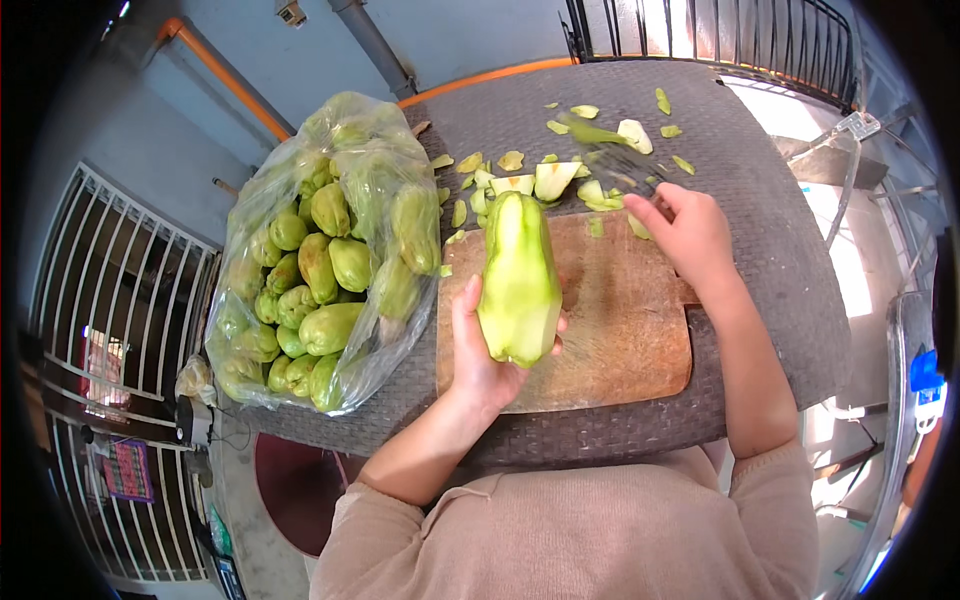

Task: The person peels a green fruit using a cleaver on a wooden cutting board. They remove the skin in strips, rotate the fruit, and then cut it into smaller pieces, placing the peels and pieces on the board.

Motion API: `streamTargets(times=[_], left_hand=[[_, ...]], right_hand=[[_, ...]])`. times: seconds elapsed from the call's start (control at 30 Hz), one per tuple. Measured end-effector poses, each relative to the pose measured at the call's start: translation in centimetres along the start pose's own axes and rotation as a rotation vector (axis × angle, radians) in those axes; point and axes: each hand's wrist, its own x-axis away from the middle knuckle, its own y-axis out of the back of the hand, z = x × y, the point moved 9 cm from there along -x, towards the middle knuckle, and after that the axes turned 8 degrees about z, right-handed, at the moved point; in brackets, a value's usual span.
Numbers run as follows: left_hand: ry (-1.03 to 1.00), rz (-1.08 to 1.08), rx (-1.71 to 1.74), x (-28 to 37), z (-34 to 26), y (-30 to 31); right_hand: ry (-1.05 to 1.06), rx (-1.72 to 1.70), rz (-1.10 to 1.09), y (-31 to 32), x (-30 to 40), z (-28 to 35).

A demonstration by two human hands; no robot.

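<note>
My left hand (pixel 487 382) grips a large, partly peeled chayote (pixel 520 285) above the wooden cutting board (pixel 615 345). Pale strips run down its green skin, and its broad end points towards me. Above the board's far right corner, my right hand (pixel 690 232) is closed on a dark tool (pixel 622 165). Motion blurs it, so I cannot tell whether it is a knife or a peeler. A strip of green peel (pixel 596 133) shows at its far end. Beyond the chayote lie a cut pale chunk (pixel 556 180) and another cut piece (pixel 513 184).
A clear plastic bag (pixel 390 352) full of unpeeled chayotes (pixel 334 328) stands left of the board. Peel scraps (pixel 600 196) are scattered across the woven-textured table (pixel 780 300). A maroon tub (pixel 296 487) sits below the table's left edge. Black metal railing (pixel 712 37) rises behind the table.
</note>
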Motion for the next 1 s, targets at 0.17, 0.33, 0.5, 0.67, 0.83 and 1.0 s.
streamTargets(times=[0.17, 0.33, 0.5, 0.67, 0.83, 1.0], left_hand=[[0.066, -0.327, 0.075, -0.4, 0.4, 2.4], [0.093, -0.272, 0.137, -0.2, 0.7, 3.1], [0.137, -0.241, 0.073, -0.3, 0.7, 3.3], [-0.035, -0.262, -0.017, 0.5, 0.4, 3.6], [-0.074, -0.171, 0.012, 0.8, 0.8, 5.2], [-0.112, -0.254, -0.056, 1.1, 0.3, 4.8]], right_hand=[[0.013, 0.020, 0.034, -0.2, 0.5, 0.9], [0.148, -0.064, 0.164, -2.3, 2.6, 4.5], [0.322, -0.030, 0.207, -2.8, 4.5, 7.2], [0.569, 0.012, 0.238, -4.0, 7.0, 10.4], [0.617, 0.018, 0.266, -4.1, 7.4, 10.6], [0.639, 0.029, 0.245, -4.1, 7.3, 10.7]])
